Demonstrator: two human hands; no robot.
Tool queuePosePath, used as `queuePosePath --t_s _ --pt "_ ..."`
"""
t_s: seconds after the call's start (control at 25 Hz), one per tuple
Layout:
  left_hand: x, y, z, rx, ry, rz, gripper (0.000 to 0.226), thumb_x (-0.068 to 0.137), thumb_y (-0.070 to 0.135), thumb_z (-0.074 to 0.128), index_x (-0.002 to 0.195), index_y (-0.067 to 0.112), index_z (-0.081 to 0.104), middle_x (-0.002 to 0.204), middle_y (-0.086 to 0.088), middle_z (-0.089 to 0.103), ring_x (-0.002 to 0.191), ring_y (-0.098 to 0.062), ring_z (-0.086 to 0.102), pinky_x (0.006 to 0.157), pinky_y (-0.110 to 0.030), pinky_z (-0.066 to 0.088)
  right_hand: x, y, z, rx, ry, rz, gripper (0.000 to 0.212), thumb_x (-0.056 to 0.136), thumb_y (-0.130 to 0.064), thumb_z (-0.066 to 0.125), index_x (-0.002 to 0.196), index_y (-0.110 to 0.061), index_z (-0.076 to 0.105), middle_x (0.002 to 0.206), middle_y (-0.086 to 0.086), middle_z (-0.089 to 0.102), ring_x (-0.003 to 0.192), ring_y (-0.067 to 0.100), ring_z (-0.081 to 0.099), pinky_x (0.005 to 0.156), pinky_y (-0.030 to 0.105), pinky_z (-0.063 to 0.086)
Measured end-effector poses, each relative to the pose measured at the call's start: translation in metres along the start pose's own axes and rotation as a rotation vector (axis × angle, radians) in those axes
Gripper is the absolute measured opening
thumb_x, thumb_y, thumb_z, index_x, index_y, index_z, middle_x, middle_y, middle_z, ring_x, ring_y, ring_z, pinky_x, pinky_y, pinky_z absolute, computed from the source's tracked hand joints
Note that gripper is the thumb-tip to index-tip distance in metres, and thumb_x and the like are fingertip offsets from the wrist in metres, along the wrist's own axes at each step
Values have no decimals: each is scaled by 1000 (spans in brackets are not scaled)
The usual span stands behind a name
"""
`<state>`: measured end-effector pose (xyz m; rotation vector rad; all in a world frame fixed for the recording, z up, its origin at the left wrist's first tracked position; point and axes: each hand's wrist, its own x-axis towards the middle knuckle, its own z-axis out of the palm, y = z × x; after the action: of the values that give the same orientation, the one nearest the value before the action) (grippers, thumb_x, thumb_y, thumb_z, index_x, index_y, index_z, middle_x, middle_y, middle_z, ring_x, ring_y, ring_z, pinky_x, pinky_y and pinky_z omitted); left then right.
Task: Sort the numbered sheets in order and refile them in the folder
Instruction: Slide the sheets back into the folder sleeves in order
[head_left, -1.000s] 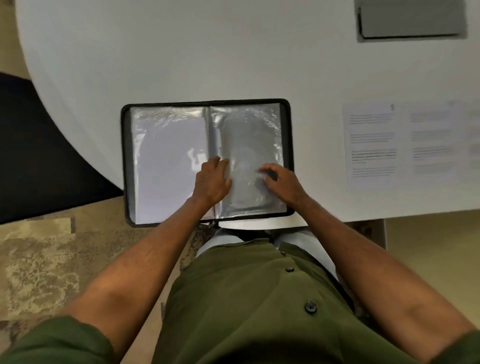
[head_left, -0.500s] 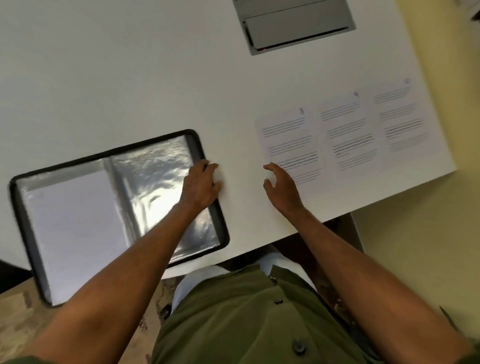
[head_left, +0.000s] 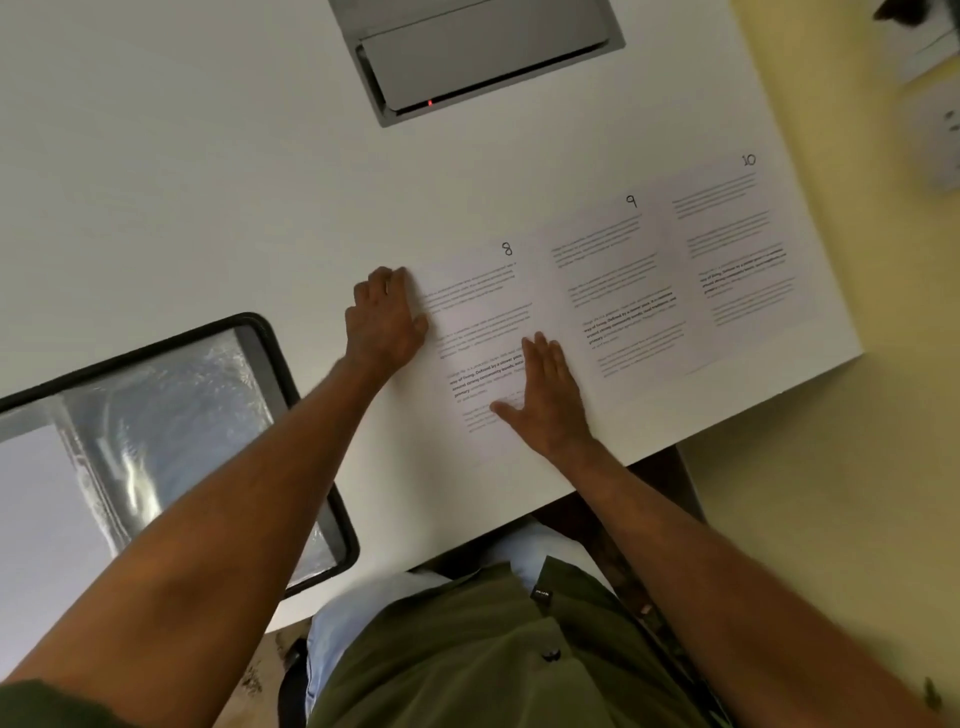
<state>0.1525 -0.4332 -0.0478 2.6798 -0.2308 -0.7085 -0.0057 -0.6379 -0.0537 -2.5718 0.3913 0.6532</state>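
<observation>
Setting: a person in a green shirt (head_left: 467, 654) is standing at a white table (head_left: 208, 182) and looking down at both bare forearms reaching out over it.
Sheets: three printed pages are lying side by side toward the right end of the table, each overlapping or touching the next, hand-numbered at the top right corner.
Sheet 8 (head_left: 478, 322): this is lying nearest the person, at the left of the row, with both hands on it.
Sheet 9 (head_left: 618, 291): this is sitting in the middle of the row.
Sheet 10 (head_left: 743, 244): this is lying at the far right, near the table's right edge.
Left hand (head_left: 384, 317): this is resting on the left edge of sheet 8, fingers bent over the paper's border; whether they are pinching the edge or only pressing it, I cannot tell.
Right hand (head_left: 545, 400): this is lying flat on the lower part of sheet 8, fingers straight and together, thumb spread out to the left, holding nothing.
Folder (head_left: 270, 358): a black-edged folder is lying open at the left of the table, well apart from the sheets, showing shiny clear plastic sleeves; its near corner is hanging past the table edge.
Sleeve contents: a white page (head_left: 47, 509) is showing in the folder's left-hand sleeve.
Table hatch (head_left: 478, 52): a grey recessed panel is sitting in the tabletop at the far side, showing a small red light.
</observation>
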Motion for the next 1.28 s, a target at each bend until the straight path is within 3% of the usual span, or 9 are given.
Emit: queuePosePath --t_s 0.24,0.36,0.44,0.52,0.6,0.72,1.0,1.2,1.28 --pt "22 14 0 -51 21 -96 57 93 38 67 139 10 48 141 -16 42 129 -37 40 99 -49 41 0 8 6 -153 -37 -42 120 85 -64 69 164 -12 -5 171 10 -15 157 29 -16 128 46 3" --pt "25 12 -2 -543 99 -240 55 90 36 74 134 13 51 133 -13 52 122 -30 54 101 -40 48 1 9 4 -157 -43 -45 119 86 -64 69 164 -12 -5 171 10 -16 157 29 -16 127 45 2" --pt "14 12 -1 -895 131 -366 57 88 32 76 135 19 45 123 -8 61 111 -26 64 96 -42 56 2 9 3 -146 -47 -47 118 86 -63 69 164 -12 -5 171 10 -16 157 29 -16 127 45 1" --pt "-6 12 8 -1041 102 -428 48 88 28 76 127 22 48 116 -4 67 104 -24 70 90 -49 60 4 8 2 -115 -37 -47 115 88 -61 68 164 -12 -3 171 9 -14 157 28 -15 127 46 2" --pt "-31 14 26 -1028 32 -410 34 90 26 73 118 23 54 114 -4 71 102 -26 72 83 -52 62 4 5 2 -74 -24 -45 110 90 -59 66 164 -12 -1 172 9 -11 158 28 -13 128 46 4" --pt "-71 23 47 -979 -49 -361 25 99 16 60 123 20 58 116 -5 72 99 -25 73 69 -41 64 2 -3 1 9 -18 -49 107 92 -53 68 164 -11 2 172 9 -7 158 28 -10 129 45 6" --pt "-113 -9 33 -1086 -26 -351 28 104 13 51 128 23 63 120 -1 73 103 -23 73 83 -45 62 -12 -29 -5 242 7 18 95 95 -43 69 164 -15 10 172 4 1 158 23 2 125 44 17" --pt "-134 -54 -4 -1134 24 -393 23 104 11 56 122 20 67 110 1 75 88 -11 74 73 -32 62 -20 -54 -9 414 16 85 89 97 -44 66 163 -17 13 171 4 14 155 23 18 123 41 23" --pt "-147 -73 -15 -1165 22 -413 18 103 10 57 114 19 69 102 5 77 83 -9 75 68 -27 62 -22 -70 -9 548 25 135 84 97 -41 68 161 -18 19 164 5 32 147 22 36 117 36 34"
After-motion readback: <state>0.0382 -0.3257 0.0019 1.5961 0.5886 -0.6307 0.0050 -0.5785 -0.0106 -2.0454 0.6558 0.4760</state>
